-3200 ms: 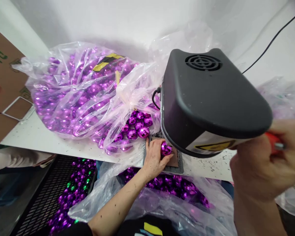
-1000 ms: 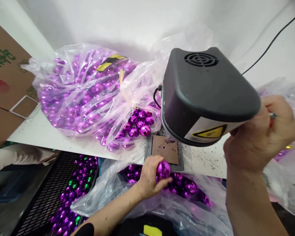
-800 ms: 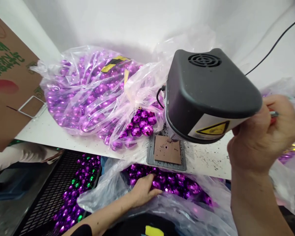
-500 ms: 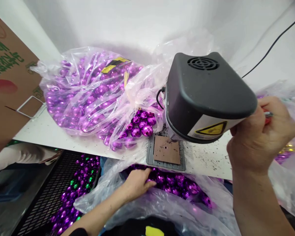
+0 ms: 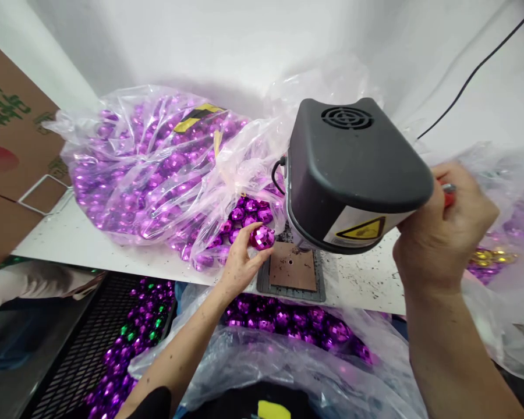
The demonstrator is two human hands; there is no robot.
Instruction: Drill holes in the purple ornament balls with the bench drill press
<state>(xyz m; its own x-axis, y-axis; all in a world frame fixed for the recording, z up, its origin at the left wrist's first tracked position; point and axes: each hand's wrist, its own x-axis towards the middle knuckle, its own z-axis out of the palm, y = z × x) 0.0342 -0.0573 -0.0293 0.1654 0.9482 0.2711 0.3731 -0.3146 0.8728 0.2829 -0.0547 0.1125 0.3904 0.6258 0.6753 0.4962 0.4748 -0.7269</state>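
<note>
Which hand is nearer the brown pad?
Left. The left hand holds a ball just left of the pad; the right hand grips a red handle well to its right.

White wall (image 5: 227,41), white worktop (image 5: 367,282) (black-flecked), soft light

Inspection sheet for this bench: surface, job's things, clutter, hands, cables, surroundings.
Surface: white table, speckled with dark bits.
Job's things: black machine over a brown pad; purple ball at the open bag.
Clutter: second bag of balls below the table edge; crate of purple and green balls.
Hands: left hand pinches the purple ball; right hand grips the red handle.
Cables: black cable, upper right.
Surroundings: cardboard box, a person's white sleeve at left.
</note>
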